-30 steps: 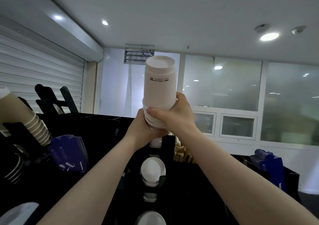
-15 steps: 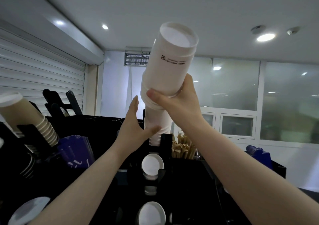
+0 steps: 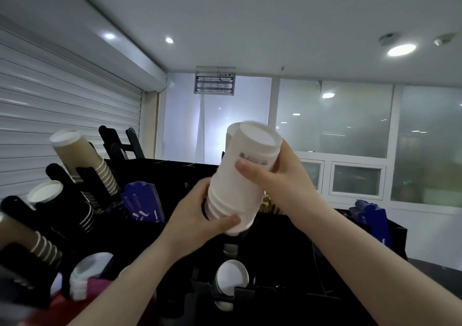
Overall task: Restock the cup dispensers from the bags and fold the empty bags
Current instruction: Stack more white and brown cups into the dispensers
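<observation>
A white cup stack sits at mid-frame, tilted so that its closed top end leans to the right and its ribbed, rimmed end points down. The left hand takes that lower end: its grip is curled round the rims, with the thumb lying across the front near the bottom. The right hand holds the upper part, its grip wrapped round the stack with the thumb pressed across the front beside the small printed mark and the fingers behind. Both grips are closed on the stack.

Directly below the stack, the black dispenser column stands with its top opening just under the stack's lowest cup; whether they touch cannot be told. Lower in the same column a white cup bottom shows in a holder.

To the left of the stack, a brown cup stack leans out of a black holder, and below it sits a black cup stack with a white inside. Between these and the white stack lies a bundle of blue sleeves. Just right of the stack and behind the right wrist, wooden stirrers stand upright. Far to the right is another blue bundle.
</observation>
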`<state>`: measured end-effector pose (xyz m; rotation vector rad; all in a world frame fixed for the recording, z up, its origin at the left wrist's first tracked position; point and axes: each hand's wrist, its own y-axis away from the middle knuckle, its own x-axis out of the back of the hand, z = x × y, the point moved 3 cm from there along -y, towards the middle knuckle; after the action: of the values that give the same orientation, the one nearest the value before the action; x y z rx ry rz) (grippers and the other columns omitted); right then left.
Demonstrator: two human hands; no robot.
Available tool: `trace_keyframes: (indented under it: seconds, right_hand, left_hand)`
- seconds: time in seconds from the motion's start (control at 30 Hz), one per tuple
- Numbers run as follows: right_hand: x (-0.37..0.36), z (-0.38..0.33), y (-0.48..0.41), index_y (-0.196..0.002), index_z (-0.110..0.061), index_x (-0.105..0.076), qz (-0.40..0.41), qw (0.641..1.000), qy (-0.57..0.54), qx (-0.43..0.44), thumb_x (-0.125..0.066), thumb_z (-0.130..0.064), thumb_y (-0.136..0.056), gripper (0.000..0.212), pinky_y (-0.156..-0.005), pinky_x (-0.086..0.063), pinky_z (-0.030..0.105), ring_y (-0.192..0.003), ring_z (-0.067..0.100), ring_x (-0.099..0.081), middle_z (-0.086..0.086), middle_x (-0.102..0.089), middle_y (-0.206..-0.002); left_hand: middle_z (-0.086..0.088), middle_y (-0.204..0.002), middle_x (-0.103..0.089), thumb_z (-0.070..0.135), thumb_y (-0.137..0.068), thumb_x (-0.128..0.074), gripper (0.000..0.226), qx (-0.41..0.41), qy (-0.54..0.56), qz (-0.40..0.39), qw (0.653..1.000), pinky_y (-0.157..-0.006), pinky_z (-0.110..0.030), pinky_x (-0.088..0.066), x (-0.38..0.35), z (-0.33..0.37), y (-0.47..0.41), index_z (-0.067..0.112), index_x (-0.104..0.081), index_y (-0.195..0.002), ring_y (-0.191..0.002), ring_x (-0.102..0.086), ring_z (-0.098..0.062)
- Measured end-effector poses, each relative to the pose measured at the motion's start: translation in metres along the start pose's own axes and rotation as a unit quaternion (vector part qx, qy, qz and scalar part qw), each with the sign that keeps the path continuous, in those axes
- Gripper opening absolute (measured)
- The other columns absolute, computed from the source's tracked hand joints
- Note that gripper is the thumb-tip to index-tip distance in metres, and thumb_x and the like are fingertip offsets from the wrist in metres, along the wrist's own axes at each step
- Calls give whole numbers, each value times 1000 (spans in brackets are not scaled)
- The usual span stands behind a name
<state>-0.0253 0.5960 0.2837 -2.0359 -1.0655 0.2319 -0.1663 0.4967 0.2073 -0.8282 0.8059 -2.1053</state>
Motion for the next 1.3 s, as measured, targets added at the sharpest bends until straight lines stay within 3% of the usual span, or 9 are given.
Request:
trace_keyframes:
  seconds: [0.17, 0.43, 0.5, 0.63, 0.9, 0.97, 1.07, 1.2, 1.3]
  right_hand:
    - [-1, 11, 15, -115, -39, -54, -4, 996, 86, -37, -82, -39, -67, 55, -82, -54, 30, -92, 4, -65, -17, -63, -107]
    - [-11, 37, 22, -125, -33, -52, -9, 990, 130, -59, -80, -44, -67, 65, -75, -50, 18, -92, -1, -62, -19, -61, -111]
    - [-15, 47, 25, -124, -35, -51, -17, 987, 147, -65, -78, -48, -66, 65, -73, -49, 16, -91, -2, -61, -19, -60, -111]
    - [-22, 69, 30, -120, -41, -51, -37, 979, 182, -82, -76, -53, -67, 60, -69, -45, 15, -87, -5, -58, -20, -59, -109]
    - [-28, 79, 26, -113, -45, -53, -45, 970, 230, -62, -76, -62, -55, 65, -66, -39, 3, -93, -19, -50, -32, -57, -103]
    - [-34, 82, 32, -114, -48, -50, -56, 965, 252, -49, -74, -65, -51, 70, -69, -38, 2, -97, -19, -48, -36, -54, -102]
    - [-42, 94, 46, -123, -44, -46, -114, 943, 307, -53, -77, -57, -56, 74, -81, -41, 14, -104, -4, -51, -27, -52, -114]
    - [-41, 114, 66, -139, -35, -34, -219, 887, 397, -89, -75, -43, -71, 80, -97, -41, 30, -123, 15, -43, -11, -37, -139]
    - [-38, 115, 73, -146, -36, -26, -231, 888, 389, -86, -69, -45, -77, 82, -104, -36, 30, -130, 15, -38, -10, -32, -147]
  left_hand:
    - [30, -115, -60, 58, -59, -79, 67, 61, -45, -83, 994, -80, -11, -45, -17, -30, 35, 59, -43, -116, -105, -57, 8]
    - [42, -112, -53, 59, -59, -75, 63, 101, -92, -75, 988, -73, 3, -39, -13, -47, 50, 68, -39, -110, -102, -51, 19]
    - [40, -111, -56, 57, -62, -74, 61, 111, -102, -92, 984, -78, -3, -42, -12, -52, 54, 64, -42, -113, -103, -51, 17]
    - [21, -116, -63, 42, -77, -72, 56, 129, -122, -83, 981, -98, -27, -45, -7, -63, 62, 37, -51, -129, -111, -53, 8]
    - [20, -108, -65, 32, -84, -67, 43, 147, -134, -61, 978, -97, -28, -46, 9, -63, 63, 33, -54, -125, -106, -57, 7]
    - [20, -107, -66, 31, -84, -67, 38, 143, -122, -59, 980, -97, -31, -48, 11, -62, 64, 37, -55, -120, -106, -58, 6]
    - [18, -107, -66, 26, -85, -67, 35, 132, -112, -55, 983, -97, -34, -48, 11, -60, 68, 37, -56, -117, -106, -59, 2]
    - [19, -106, -66, 24, -86, -66, 37, 141, -111, -32, 983, -97, -26, -45, 16, -59, 73, 42, -54, -116, -106, -58, 5]
    - [18, -104, -68, 23, -86, -66, 34, 136, -110, -28, 984, -92, -18, -42, 19, -56, 76, 43, -55, -112, -103, -58, 7]
